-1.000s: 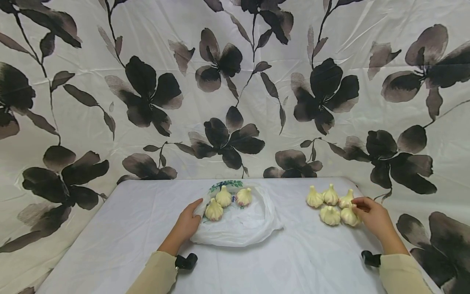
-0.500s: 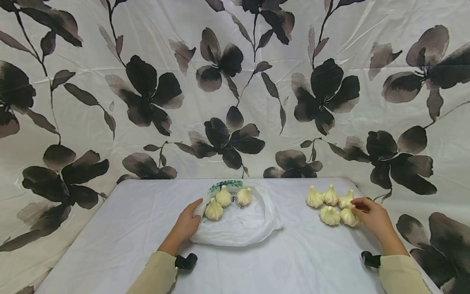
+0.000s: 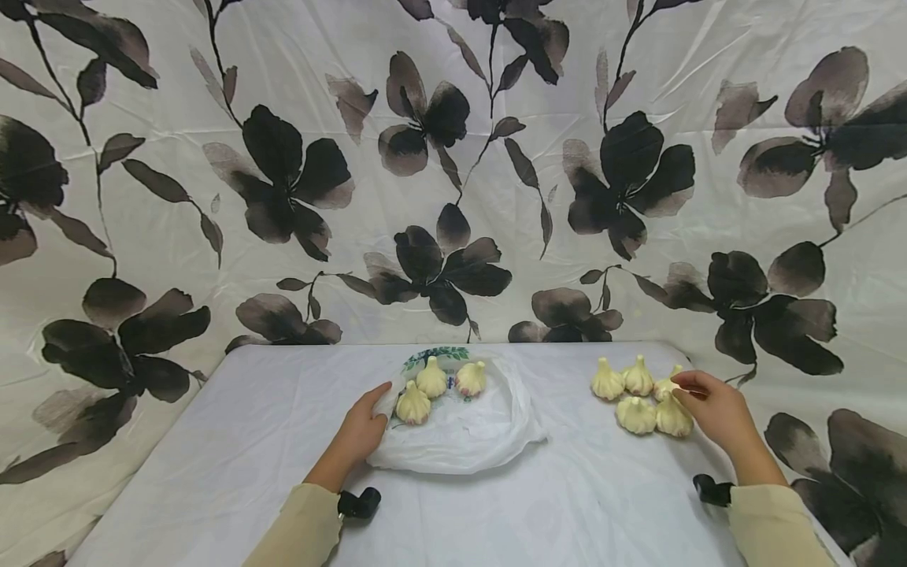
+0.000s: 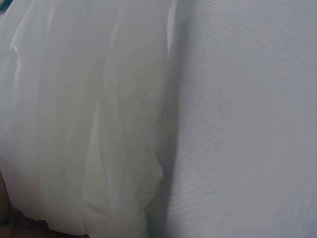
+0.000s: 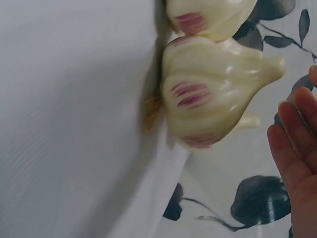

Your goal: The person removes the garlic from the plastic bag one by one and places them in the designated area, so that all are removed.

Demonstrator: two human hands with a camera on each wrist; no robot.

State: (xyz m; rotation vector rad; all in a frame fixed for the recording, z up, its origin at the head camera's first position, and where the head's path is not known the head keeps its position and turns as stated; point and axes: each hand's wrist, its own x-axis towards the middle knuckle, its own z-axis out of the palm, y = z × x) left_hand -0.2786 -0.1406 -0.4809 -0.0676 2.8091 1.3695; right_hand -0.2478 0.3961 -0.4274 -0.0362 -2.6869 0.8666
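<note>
My left hand (image 3: 363, 429) grips the left rim of a white plastic bag (image 3: 460, 457). The left wrist view is mostly the bag's creased side (image 4: 99, 99), with a bit of hand at the lower left. Three garlic bulbs sit on the opened bag, among them a bulb at its right (image 3: 471, 379). At the right, my right hand (image 3: 719, 409) is over the front-right bulb (image 3: 674, 417) of a group and partly hides the bulb behind it (image 3: 662, 387). In the right wrist view its fingers (image 5: 285, 148) are fairly straight, apart from the large bulb's stem (image 5: 270, 69).
Several garlic bulbs form the right group, including a front-left bulb (image 3: 636, 416) and a back-left bulb (image 3: 606, 381). They lie on a white-covered table (image 3: 538, 512). A floral-patterned cloth (image 3: 439, 173) hangs behind. Each wrist wears a small black camera (image 3: 360, 504).
My right hand has shifted slightly up and left over the front-right bulb. The left hand and the bag stay in place.
</note>
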